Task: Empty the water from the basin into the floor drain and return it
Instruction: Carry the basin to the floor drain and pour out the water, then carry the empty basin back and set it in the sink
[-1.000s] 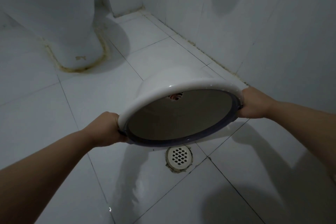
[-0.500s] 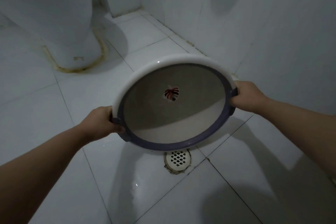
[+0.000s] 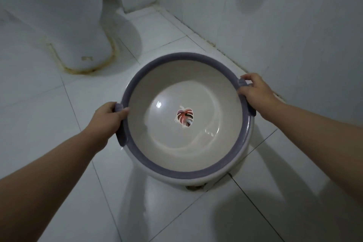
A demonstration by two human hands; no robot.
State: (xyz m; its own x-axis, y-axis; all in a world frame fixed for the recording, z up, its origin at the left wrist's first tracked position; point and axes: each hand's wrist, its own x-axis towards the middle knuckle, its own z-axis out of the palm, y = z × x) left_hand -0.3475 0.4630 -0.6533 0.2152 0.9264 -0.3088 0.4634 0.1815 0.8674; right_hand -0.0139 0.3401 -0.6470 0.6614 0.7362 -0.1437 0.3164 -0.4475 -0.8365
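Note:
I hold a round white basin with a purple-grey rim and a red leaf print on its bottom. It faces up, nearly level, above the floor. My left hand grips the left handle and my right hand grips the right handle. Inside there is only a wet sheen and a few drops. The floor drain is almost wholly hidden under the basin's near edge; only a dark sliver of its rim shows.
A white toilet base with yellowed sealant stands at the upper left. A white tiled wall runs along the right and meets the floor just behind the basin. Glossy white floor tiles spread left and toward me.
The basin was tipped with its opening toward me over the drain; it has swung back until the opening faces up. It now covers the drain. Both hands kept their hold.

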